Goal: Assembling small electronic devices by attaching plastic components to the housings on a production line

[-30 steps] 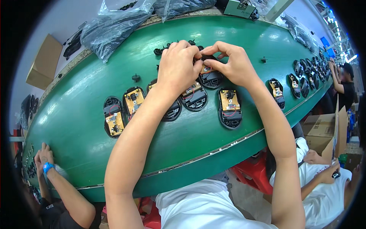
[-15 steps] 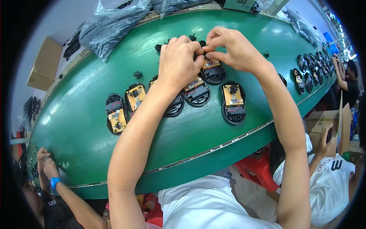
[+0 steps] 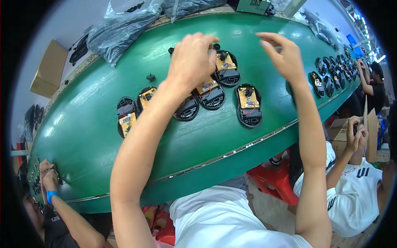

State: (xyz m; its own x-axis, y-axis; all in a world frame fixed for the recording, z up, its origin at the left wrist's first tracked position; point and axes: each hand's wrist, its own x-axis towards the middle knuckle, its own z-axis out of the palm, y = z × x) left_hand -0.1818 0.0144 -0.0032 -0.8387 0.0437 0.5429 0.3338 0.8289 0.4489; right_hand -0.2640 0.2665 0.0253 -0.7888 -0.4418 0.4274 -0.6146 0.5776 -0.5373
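My left hand [image 3: 191, 62] hovers over the upper middle of the green table, beside an opened computer mouse [image 3: 228, 77] with a yellow circuit board and a black scroll wheel. Its thumb and forefinger look apart; the other fingers are hidden, and I see nothing held. A black wheel part [image 3: 216, 46] shows by the fingertips. My right hand [image 3: 283, 58] is raised to the right of that mouse, slightly blurred, fingers spread and empty. Another opened mouse [image 3: 249, 111] lies below, between my arms. More opened mice [image 3: 211, 99] lie near my left forearm, partly covered by it.
A loose black wheel [image 3: 151, 77] lies left of my forearm. Clustered mouse parts [image 3: 328, 84] cover the table's right end. Plastic bags [image 3: 120, 37] and a cardboard box [image 3: 49, 70] line the far side. Co-workers' hands [image 3: 49, 177] work at the left; others sit at the right.
My right hand has left the upper mouse and moved right, its pinch now opened. My left hand has shifted slightly left, uncovering more of that mouse and its scroll wheel.
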